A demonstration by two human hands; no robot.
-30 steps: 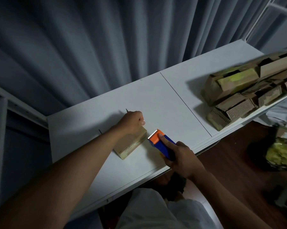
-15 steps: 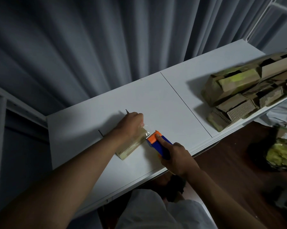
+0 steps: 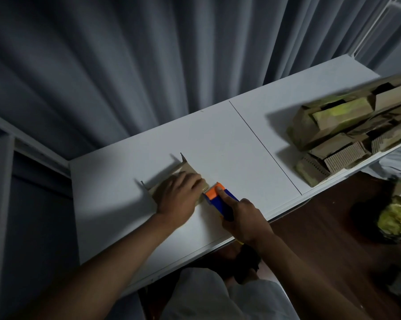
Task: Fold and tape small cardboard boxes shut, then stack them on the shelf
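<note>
My left hand [image 3: 180, 197] lies flat on top of the small cardboard box [image 3: 190, 172], fingers extended and pressing it down onto the white table [image 3: 229, 144]; this grip is open, with nothing clasped. The box sits near the front left of the table, with two of its flaps standing upright at the far side. My right hand [image 3: 243, 218] grips the blue handle of the tape dispenser [image 3: 219, 199], fingers curled round it and the index finger laid along its top toward the orange head. The orange head meets the right end of the box, just beside my left fingertips. Well apart, at the right end of the table, a pile of cardboard boxes [image 3: 347, 132] rests, some showing corrugated ends. Grey curtains [image 3: 148, 65] hang behind the table. The lighting is dim, so I cannot make out the tape itself.
</note>
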